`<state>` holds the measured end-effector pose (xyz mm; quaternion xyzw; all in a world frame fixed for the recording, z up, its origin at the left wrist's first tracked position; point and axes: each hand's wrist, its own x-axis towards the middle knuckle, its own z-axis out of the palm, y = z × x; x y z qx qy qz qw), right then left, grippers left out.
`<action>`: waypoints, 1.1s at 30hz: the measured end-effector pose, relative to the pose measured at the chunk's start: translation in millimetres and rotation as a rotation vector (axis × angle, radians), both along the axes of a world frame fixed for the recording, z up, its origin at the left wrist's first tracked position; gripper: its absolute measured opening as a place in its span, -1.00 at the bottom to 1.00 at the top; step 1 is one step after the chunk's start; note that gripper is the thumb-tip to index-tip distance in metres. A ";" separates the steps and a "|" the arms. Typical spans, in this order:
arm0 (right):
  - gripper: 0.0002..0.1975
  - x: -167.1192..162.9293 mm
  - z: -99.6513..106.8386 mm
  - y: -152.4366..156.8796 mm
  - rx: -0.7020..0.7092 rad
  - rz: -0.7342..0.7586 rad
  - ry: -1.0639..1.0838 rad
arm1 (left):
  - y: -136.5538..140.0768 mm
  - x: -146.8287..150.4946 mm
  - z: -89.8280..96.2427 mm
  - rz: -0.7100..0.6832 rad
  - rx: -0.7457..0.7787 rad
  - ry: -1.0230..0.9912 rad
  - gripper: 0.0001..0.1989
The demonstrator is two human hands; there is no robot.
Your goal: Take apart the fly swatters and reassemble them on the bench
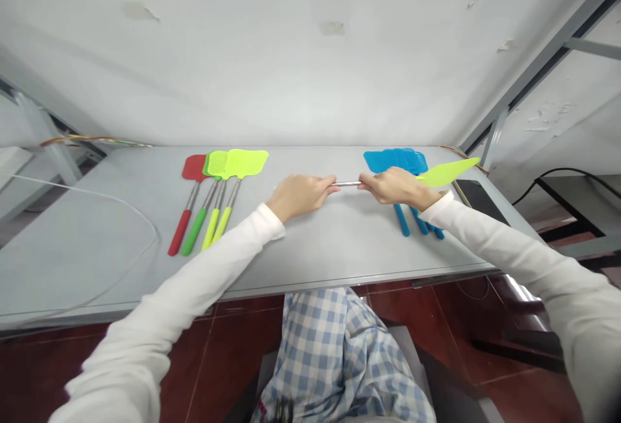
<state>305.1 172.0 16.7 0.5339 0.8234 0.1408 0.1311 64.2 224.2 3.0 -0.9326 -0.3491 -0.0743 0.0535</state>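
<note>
Both my hands grip one yellow-green fly swatter point(449, 173) above the middle of the table. My left hand point(301, 195) is closed around its left part, which the fingers mostly hide. My right hand point(394, 187) is closed on the shaft nearer the flat head, which sticks out to the right. A short length of silvery metal shaft shows between the two hands. Behind and below my right hand lie several blue fly swatters point(394, 160), partly covered by it. Left of my left hand rest a red fly swatter point(180, 232), a green one point(194, 232) and two yellow-green ones point(247, 162).
The grey table point(315, 248) stands against a white wall point(310, 86). A thin white cable point(140, 216) curves over its left side. On the right lies a dark flat object point(480, 200). Metal frame posts point(495, 135) flank the table, with a black stand point(582, 200) beyond.
</note>
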 end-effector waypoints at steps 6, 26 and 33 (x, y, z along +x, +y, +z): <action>-0.56 -12.5 3.0 -2.6 0.004 0.063 0.071 | -6.6 7.1 6.1 -0.002 0.003 0.017 -0.58; -0.59 -20.7 32.7 -6.3 -0.026 0.150 -0.211 | -30.2 5.3 10.3 -0.044 -0.076 0.094 -0.52; -0.61 -27.0 19.2 -1.3 -0.034 0.161 -0.192 | -22.6 -5.1 -3.4 -0.047 -0.131 0.056 -0.52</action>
